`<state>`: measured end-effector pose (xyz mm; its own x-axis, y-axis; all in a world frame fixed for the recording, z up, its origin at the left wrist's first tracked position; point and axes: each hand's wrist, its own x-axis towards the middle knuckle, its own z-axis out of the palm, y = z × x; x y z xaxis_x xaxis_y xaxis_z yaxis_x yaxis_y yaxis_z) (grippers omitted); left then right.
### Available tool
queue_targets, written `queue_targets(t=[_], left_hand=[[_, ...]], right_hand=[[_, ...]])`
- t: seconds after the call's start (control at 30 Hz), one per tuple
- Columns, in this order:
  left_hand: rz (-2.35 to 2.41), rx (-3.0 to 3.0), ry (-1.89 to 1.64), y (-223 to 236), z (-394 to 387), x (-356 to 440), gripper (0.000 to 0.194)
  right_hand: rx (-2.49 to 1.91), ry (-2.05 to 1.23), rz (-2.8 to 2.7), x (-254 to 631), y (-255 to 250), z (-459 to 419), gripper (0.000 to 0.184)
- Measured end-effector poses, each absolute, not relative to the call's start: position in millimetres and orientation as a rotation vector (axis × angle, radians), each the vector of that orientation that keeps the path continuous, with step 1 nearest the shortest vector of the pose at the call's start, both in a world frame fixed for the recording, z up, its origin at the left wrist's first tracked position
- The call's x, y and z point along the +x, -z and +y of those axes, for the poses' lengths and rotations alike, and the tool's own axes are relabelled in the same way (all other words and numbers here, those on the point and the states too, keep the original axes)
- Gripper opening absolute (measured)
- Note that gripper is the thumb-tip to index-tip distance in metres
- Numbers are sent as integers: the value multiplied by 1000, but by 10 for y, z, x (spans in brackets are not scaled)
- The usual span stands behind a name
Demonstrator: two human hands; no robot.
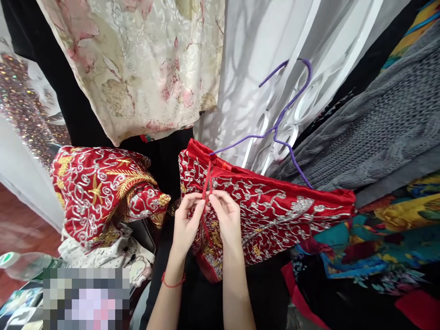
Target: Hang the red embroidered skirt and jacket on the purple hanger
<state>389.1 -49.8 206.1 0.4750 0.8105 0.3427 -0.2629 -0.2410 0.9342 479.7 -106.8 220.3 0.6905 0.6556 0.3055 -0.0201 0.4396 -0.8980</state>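
Note:
A red skirt-like garment [275, 206] with silver and gold embroidery hangs from a purple hanger [275, 130], whose lower arms go inside its red waistband. A thin red drawstring [209, 176] comes down from the waistband. My left hand [189, 215] pinches this string with thumb and fingertips. Close beside it my right hand [223, 213] pinches the string too, the fingertips of both hands nearly touching. The small stretch of string between the fingers is mostly hidden. Below my hands the string's loose part lies against the embroidery.
A matching red embroidered piece [99, 192] lies bunched at the left over dotted white cloth. A cream floral garment [147, 68] hangs above. A white metal frame [326, 87], a grey knit [378, 101] and colourful clothes stand at the right. A plastic bottle [30, 266] is lower left.

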Motion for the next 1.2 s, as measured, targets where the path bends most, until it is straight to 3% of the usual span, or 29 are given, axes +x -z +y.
queue_targets(t=[0.23,0.63,0.93,1.2], left_hand=[[514,1591,-1224,-2030,-492,3871,17],[382,1903,-1187,-2006,-513,3693,30],[395,1890,-1159,-2058,-518,3736,29],[482,1604,-1058,-2125,-583,3778,21]], right_hand=[[-1091,-542,-874,4793,-2204,-1196,17],[-1035,-567,-874,4744,-2126,-1193,18],[-1098,-546,-891,4755,-2149,-1252,23],[-1086,-557,-841,4796,-2062,-1301,16]])
